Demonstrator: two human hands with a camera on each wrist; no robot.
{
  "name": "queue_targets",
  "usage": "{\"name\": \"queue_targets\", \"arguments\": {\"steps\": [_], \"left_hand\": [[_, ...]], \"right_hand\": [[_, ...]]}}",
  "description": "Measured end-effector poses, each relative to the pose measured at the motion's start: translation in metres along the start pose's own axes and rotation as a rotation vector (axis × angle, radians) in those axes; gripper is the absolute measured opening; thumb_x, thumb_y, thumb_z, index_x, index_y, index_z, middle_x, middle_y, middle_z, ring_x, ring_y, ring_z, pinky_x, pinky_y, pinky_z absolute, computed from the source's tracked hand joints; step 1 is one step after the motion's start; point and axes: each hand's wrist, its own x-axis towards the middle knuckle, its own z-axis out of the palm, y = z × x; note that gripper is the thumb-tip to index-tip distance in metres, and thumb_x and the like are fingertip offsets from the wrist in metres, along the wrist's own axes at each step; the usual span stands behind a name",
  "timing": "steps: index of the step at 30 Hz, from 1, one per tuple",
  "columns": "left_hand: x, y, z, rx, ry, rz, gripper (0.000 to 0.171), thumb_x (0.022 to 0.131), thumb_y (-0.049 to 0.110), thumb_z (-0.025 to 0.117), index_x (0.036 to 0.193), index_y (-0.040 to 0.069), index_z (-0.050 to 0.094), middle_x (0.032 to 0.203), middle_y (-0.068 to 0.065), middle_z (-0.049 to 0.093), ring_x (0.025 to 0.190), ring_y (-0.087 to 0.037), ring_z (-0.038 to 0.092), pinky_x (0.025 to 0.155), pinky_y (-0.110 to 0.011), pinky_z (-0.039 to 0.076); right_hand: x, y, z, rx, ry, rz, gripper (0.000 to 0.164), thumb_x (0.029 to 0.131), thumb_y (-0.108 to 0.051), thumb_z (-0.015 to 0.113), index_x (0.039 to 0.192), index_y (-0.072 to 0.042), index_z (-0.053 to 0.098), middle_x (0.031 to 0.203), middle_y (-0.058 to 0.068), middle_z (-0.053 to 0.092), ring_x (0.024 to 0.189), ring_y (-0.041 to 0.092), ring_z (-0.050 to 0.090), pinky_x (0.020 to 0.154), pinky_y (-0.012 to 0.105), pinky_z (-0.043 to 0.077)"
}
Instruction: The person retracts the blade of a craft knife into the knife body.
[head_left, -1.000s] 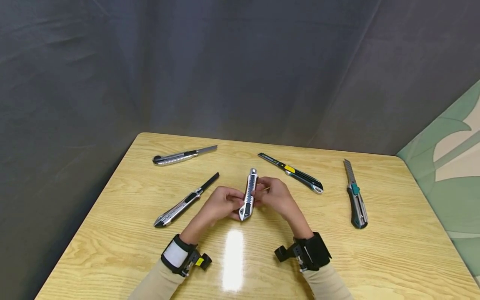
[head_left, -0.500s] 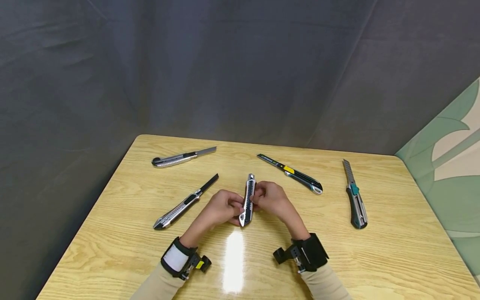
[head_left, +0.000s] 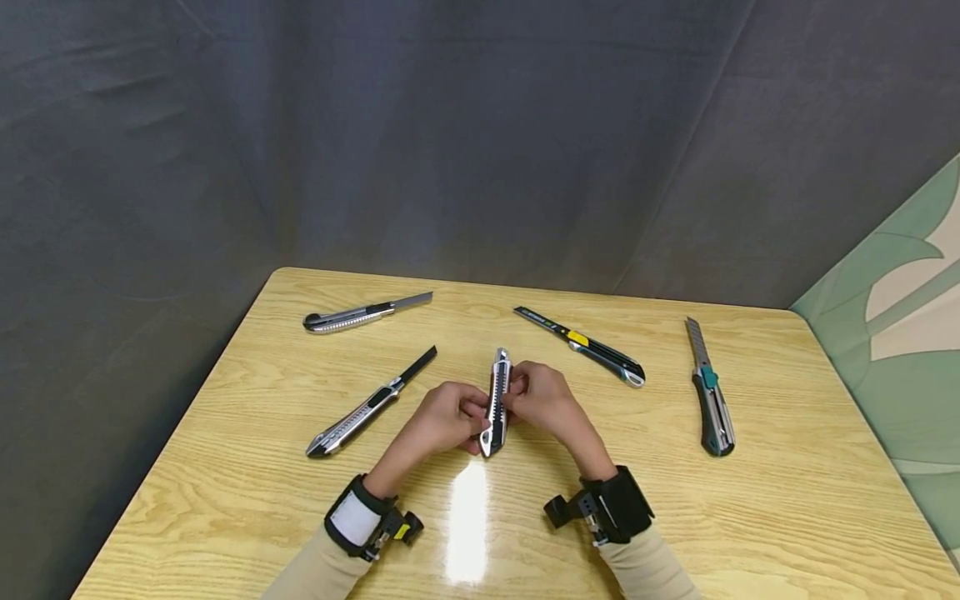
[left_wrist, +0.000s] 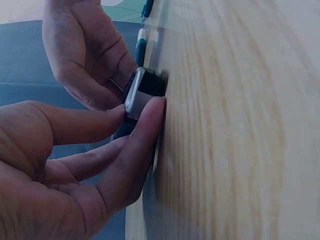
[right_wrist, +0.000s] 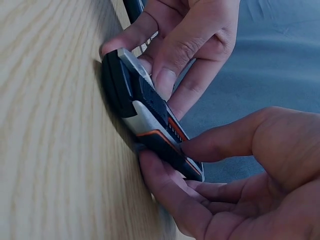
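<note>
A silver and black utility knife stands lengthwise between both hands at the middle of the table, its narrow silver tip pointing away and no long blade showing. My left hand pinches its near end from the left between thumb and fingers. From the right side, my right hand grips the body, thumb on the slotted face. Orange trim lines the knife in the right wrist view, and its black end lies close over the wood. The left wrist view shows the knife's end between the left thumb and fingertips.
Two utility knives with blades out lie to the left, one farther back and one nearer. A yellow-slider knife lies behind the right hand, a teal-slider knife farther right. A dark curtain hangs behind the table.
Both hands have come slightly nearer the person with the utility knife, mostly in the first half second. Their hold looks the same, and the other knives have stayed put.
</note>
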Motion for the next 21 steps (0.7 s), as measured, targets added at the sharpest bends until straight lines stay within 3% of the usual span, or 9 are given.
{"name": "queue_targets", "arguments": {"steps": [8, 21], "left_hand": [[0.0003, -0.0007, -0.0002, 0.049, 0.027, -0.009, 0.033, 0.08, -0.004, 0.067, 0.113, -0.004, 0.062, 0.097, -0.02, 0.061, 0.057, -0.028, 0.065, 0.053, -0.034, 0.062], [0.0002, -0.003, -0.005, 0.013, -0.015, 0.005, 0.038, 0.082, 0.0, 0.068, 0.117, -0.005, 0.059, 0.103, -0.023, 0.062, 0.059, -0.03, 0.065, 0.055, -0.035, 0.063]], "right_hand": [[0.0, 0.0, 0.0007, -0.022, 0.016, 0.035, 0.026, 0.078, -0.01, 0.069, 0.1, 0.0, 0.06, 0.078, 0.007, 0.061, 0.06, 0.014, 0.055, 0.046, 0.022, 0.044], [-0.002, -0.0013, 0.0015, -0.039, -0.009, 0.064, 0.036, 0.081, -0.017, 0.07, 0.11, 0.0, 0.057, 0.077, 0.007, 0.067, 0.057, 0.014, 0.061, 0.045, 0.022, 0.045]]}}
